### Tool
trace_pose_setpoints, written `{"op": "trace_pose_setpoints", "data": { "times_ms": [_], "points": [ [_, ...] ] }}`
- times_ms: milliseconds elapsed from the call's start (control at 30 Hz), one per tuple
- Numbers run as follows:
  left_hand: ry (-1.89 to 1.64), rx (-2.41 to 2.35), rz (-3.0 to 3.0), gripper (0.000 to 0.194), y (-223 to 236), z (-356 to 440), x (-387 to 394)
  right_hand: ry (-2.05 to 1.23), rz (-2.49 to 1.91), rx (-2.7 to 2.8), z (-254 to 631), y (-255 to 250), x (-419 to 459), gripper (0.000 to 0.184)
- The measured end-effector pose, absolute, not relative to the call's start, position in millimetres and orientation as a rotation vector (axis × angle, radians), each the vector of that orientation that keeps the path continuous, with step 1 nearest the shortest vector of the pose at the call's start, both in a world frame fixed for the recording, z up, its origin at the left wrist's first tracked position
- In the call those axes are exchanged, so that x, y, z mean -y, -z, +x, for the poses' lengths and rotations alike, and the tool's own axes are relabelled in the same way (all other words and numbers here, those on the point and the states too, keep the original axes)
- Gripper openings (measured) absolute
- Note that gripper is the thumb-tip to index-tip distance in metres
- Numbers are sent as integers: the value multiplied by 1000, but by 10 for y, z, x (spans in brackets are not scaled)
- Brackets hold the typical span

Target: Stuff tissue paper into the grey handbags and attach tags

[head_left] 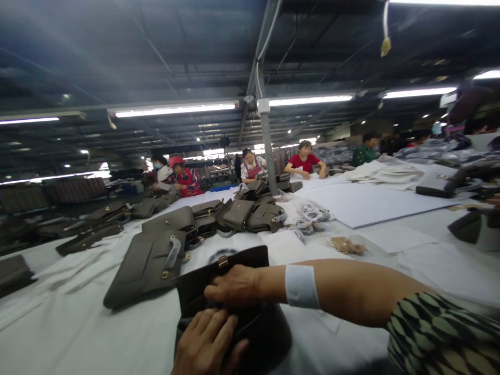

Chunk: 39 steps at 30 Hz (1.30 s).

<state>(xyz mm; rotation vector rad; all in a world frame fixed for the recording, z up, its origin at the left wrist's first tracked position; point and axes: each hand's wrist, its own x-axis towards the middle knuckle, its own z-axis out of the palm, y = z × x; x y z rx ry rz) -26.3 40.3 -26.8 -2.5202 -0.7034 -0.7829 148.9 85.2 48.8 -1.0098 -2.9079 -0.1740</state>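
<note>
A dark brown handbag (pixel 269 333) lies on the white table (pixel 78 323) right in front of me, its flap with a metal clasp raised toward the back. My right hand (pixel 234 285), a white band on its wrist, reaches in from the right and curls its fingers over the bag's upper edge. My left hand (pixel 207 341) comes up from the bottom edge, fingers together and pressed over the bag's near rim. Both hands hold the same bag.
A flat grey-olive bag (pixel 148 265) lies just left of the dark one, and more such bags are piled (pixel 242 213) farther back. Beyond are wrapped straps (pixel 308 216), a white board (pixel 371 200) and a steel pole (pixel 267 146). Several seated workers (pixel 304 161) sit at the far end.
</note>
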Motion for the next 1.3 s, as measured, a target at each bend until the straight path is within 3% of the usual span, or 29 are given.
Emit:
{"op": "trace_pose_setpoints", "data": {
  "times_ms": [133, 333, 567, 767, 1000, 1167, 1300],
  "points": [
    [690, 904, -2678, 34, -70, -150, -462, -458, -1135, 2830, 1615, -477, -1189, 31],
    [422, 1407, -2798, 35, -283, 102, -1196, -801, -1402, 2648, 1758, -238, -1853, 7],
    [190, 1534, -2908, 36, 59, 298, -1893, -794, -1464, 2284, 2155, -98, -1931, 35],
    [120, 1631, -2972, 28, 313, 335, -2185, -800, -1369, 2282, 2243, 282, -1783, 34],
    [480, 1765, -2729, 27, 29, 276, -2028, -927, -1269, 2338, 2217, 482, -1862, 31],
    [642, 1687, -2722, 21, -127, 227, -1502, -923, -1263, 2372, 2271, 594, -1923, 54],
    [808, 1663, -2748, 18, 81, 273, -1290, -851, -1287, 2400, 2250, 653, -1946, 57]
  ]
}}
